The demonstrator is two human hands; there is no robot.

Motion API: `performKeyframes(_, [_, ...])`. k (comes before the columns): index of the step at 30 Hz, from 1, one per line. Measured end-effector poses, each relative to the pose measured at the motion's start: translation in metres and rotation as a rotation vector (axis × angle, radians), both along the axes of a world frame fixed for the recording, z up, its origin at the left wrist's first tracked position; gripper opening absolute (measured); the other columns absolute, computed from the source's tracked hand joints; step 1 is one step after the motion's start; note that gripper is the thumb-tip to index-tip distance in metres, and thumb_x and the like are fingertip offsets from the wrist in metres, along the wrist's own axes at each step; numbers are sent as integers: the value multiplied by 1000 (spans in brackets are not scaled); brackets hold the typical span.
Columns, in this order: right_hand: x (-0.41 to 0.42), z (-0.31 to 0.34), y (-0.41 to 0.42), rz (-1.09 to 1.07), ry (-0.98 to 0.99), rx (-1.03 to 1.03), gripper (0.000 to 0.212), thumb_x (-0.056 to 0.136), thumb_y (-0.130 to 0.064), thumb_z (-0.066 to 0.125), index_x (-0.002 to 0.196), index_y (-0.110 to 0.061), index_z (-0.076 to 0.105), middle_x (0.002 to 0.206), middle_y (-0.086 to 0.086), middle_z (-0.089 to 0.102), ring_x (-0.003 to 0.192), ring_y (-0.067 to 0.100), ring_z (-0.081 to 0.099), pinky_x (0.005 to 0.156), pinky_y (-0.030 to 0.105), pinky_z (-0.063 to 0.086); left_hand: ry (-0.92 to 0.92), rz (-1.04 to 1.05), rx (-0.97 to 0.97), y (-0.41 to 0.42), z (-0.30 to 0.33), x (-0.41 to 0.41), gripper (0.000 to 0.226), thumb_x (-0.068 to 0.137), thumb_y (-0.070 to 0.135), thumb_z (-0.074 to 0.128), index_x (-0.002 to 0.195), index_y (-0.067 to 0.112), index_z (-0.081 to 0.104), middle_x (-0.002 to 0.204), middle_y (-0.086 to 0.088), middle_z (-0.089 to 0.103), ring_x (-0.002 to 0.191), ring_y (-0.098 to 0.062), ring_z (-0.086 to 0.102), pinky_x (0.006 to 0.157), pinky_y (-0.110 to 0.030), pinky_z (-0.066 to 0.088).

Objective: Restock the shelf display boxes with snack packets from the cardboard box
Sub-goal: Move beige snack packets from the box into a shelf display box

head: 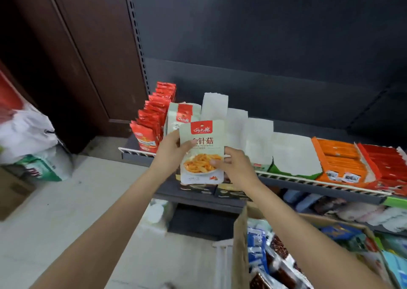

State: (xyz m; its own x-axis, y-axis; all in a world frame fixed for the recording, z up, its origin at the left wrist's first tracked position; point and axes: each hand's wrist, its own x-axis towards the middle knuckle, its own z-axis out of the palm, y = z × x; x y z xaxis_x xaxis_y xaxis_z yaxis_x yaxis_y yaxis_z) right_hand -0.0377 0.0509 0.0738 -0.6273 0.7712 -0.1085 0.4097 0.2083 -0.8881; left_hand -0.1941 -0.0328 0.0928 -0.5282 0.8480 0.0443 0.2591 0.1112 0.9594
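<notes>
A pale green snack packet (201, 152), printed with a red label and a dish of noodles-like food, is held upright in front of the shelf (308, 186), near its left end. It is gripped by the left hand (170, 151) at its left edge, with the thumb curled onto the front, and pinched by the right hand (234, 165) at its lower right edge, the thumb pressed onto the printed dish. Just behind the packet, more packets of the same kind (184, 116) are seen standing in a row on the shelf. At the shelf's left end a row of red packets (152, 125) is stood upright. To the right of the held packet, white display boxes (259, 138) are lined along the shelf, followed by an orange display box (339, 160) and a red display box (383, 165) towards the right end. Below, at the lower right, an open cardboard box (241, 240) filled with mixed packets is seen. White bags (28, 138) are piled on the floor at the left.
</notes>
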Motion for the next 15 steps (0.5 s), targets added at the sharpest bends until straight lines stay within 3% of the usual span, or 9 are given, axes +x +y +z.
performKeyframes(3, [-54, 0, 2, -81, 39, 50, 31, 91, -22, 62, 121, -19, 62, 113, -5, 66, 83, 1, 60, 61, 4, 46, 136, -16, -9, 6, 10, -52, 22, 90, 12, 62, 111, 13, 66, 106, 3, 68, 100, -17, 64, 83, -31, 53])
performKeyframes(5, [-81, -2, 8, -143, 34, 91, 29, 91, -20, 62, 119, -17, 65, 115, -2, 68, 86, 3, 59, 62, 1, 42, 274, -26, -55, 14, 18, -78, 21, 88, 16, 65, 108, 12, 69, 106, 2, 69, 98, -16, 65, 83, -32, 53])
performKeyframes(7, [-102, -5, 12, -207, 40, 84, 26, 89, -19, 64, 114, -13, 68, 114, 3, 69, 91, 8, 62, 74, 9, 50, 469, -33, -111, 22, 21, -99, 16, 87, 19, 66, 100, 11, 72, 103, -1, 71, 92, -19, 65, 82, -35, 51])
performKeyframes(9, [-116, -7, 16, -272, 47, 48, 25, 88, -20, 65, 111, -12, 70, 112, 6, 69, 95, 15, 65, 84, 29, 55, 603, -36, -112, 30, 21, -115, 12, 88, 20, 65, 92, 11, 72, 96, -4, 72, 79, -21, 64, 80, -38, 51])
performKeyframes(11, [-126, -8, 20, -286, 34, 48, 25, 88, -19, 65, 111, -11, 70, 112, 6, 69, 94, 13, 64, 81, 23, 52, 665, -25, -109, 36, 21, -126, 12, 88, 20, 64, 99, 17, 69, 92, -3, 72, 62, -17, 57, 82, -37, 51])
performKeyframes(12, [-129, -9, 21, -285, 20, 55, 25, 88, -19, 65, 111, -10, 70, 112, 6, 69, 93, 12, 64, 77, 19, 49, 700, -26, -103, 38, 21, -129, 15, 88, 20, 64, 103, 19, 68, 93, -2, 72, 63, -17, 58, 85, -39, 50])
performKeyframes(15, [-135, -17, 23, -290, -50, 79, 26, 88, -18, 65, 112, -9, 69, 114, 7, 69, 100, 18, 65, 79, 20, 47, 830, -77, -103, 42, 19, -138, 16, 90, 17, 60, 104, 18, 68, 96, -2, 72, 86, -22, 65, 92, -36, 46])
